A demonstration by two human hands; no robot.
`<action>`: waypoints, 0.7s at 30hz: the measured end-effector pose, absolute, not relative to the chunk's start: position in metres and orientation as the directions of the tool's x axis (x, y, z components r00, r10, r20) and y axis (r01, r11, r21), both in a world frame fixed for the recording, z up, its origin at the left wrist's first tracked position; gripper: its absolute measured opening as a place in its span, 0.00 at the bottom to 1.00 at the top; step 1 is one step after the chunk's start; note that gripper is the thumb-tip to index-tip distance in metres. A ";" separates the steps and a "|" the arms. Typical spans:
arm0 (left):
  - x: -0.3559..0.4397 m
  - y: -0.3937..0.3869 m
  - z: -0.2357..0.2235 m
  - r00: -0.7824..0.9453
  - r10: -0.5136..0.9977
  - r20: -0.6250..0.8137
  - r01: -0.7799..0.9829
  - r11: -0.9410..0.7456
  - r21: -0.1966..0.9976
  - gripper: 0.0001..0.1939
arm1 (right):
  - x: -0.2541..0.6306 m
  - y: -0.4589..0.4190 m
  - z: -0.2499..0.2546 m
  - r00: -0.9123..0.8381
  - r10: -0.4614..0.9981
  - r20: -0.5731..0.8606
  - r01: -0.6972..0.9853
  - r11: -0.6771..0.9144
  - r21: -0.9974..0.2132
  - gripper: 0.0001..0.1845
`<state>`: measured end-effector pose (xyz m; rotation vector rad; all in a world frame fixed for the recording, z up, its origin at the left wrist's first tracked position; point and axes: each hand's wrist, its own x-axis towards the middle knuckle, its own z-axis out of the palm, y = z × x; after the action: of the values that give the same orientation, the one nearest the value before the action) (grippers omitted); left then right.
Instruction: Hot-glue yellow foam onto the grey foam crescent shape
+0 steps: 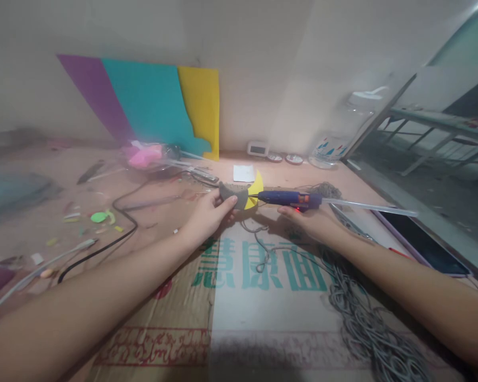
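My left hand [212, 213] pinches a small yellow crescent [257, 185] by its left part, which is covered in grey yarn [231, 194]. The right part shows bare yellow. My right hand [309, 222] grips a dark blue hot glue gun [279, 198], with a clear glue stick [370, 206] poking out of its back. The gun's nozzle points left and meets the crescent, or is just in front of it; I cannot tell which. Beneath the hands a grey strand [281, 248] trails over the printed cardboard [242, 313] to a heap of grey yarn [376, 323].
Purple, teal [151, 101] and yellow sheets lean on the wall. Scissors [352, 223] and a phone [426, 241] lie right, a lidded bottle [334, 138] behind. Black cable [123, 236], scraps and a pink item in clear plastic [145, 155] occupy the left. A small digital display [258, 148] stands at the back.
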<state>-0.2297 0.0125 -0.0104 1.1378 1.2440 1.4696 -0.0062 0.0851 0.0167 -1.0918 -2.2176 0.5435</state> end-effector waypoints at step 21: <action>-0.230 0.013 -0.013 -0.157 0.977 0.142 -0.009 -0.145 0.989 0.14 | -0.009 0.083 0.021 -0.458 0.827 0.326 0.552 0.552 -0.625 0.13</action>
<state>-0.2301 0.0134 -0.0133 1.2219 1.2369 1.4431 -0.0092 0.0833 0.0211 -1.1039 -2.1778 0.5858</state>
